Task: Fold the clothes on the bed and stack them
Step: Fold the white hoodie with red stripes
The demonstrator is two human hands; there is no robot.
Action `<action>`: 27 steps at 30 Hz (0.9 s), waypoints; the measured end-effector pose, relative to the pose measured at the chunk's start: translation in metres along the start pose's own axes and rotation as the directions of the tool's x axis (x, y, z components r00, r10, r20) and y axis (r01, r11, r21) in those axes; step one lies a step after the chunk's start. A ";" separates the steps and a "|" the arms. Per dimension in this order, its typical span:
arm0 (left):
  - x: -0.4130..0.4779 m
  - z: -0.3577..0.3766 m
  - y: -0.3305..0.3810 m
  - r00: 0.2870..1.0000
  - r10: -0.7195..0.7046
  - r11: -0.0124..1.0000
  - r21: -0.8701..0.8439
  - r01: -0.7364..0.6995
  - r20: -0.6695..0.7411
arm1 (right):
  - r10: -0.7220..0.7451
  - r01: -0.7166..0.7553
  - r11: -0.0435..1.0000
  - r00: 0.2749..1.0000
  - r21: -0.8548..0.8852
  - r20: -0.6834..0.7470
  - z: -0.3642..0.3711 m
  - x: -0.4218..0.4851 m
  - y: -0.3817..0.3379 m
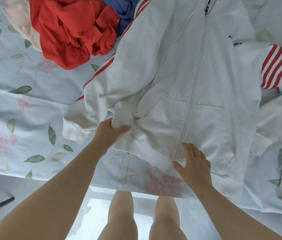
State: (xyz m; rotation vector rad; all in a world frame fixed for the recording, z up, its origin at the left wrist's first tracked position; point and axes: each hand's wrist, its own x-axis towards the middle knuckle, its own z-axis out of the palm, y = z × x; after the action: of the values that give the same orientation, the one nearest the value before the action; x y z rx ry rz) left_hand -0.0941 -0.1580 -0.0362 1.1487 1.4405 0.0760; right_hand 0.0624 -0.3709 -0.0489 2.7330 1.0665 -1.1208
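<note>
White zip jacket (206, 80) lay front-up on the bed, spread over the floral sheet (24, 110), collar end away from the person and hem at the near edge of the mattress. Zipper (195, 80) was closed along the visible length and ran roughly down the middle of the frame. Left hand (112, 130) gripped a bunched fold of white fabric (122, 116) at the lower side of the jacket, fingers curled around it, thumb across the front of the bunch; the fabric around it was wrinkled and drawn toward the hand. Right hand (195, 163) rested flat on the lower front panel just beside the zipper, fingers straight and slightly spread, holding nothing. The sleeve on the left-hand side lay alongside the body, red stripes along its outer edge, its cuff (72, 129) on the sheet just beside the left wrist. The other sleeve (275, 66) bent outward, with a red-and-white striped band showing. Small dark lettering (235, 41) on the chest, too blurred to read. A crumpled red garment (71, 32) sat at the far left of the jacket, a pale pink garment (24, 26) touching it on its outer side, a blue garment (123, 11) behind it; all unfolded. The person's bare legs (119, 219) stood against the bed edge.
</note>
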 end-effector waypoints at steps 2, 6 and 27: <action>0.006 -0.004 0.011 0.996 -0.013 0.990 -0.138 0.001 -0.089 | 0.003 -0.002 1.000 0.999 -0.007 0.051 -0.003 0.003 0.004; 0.015 -0.004 0.026 0.981 -0.011 0.995 -0.096 -0.007 -0.195 | -0.011 0.017 0.999 0.990 -0.043 0.138 -0.006 0.005 0.006; 0.021 0.057 -0.005 0.976 0.064 0.940 0.340 0.011 -0.210 | 0.350 -0.344 0.927 0.936 0.149 -0.019 -0.011 0.011 0.047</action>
State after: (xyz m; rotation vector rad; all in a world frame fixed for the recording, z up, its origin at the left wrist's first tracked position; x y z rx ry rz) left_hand -0.0474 -0.1783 -0.0698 1.4792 1.6770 -0.0311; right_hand 0.1026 -0.3978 -0.0587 2.9096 0.4847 -1.1196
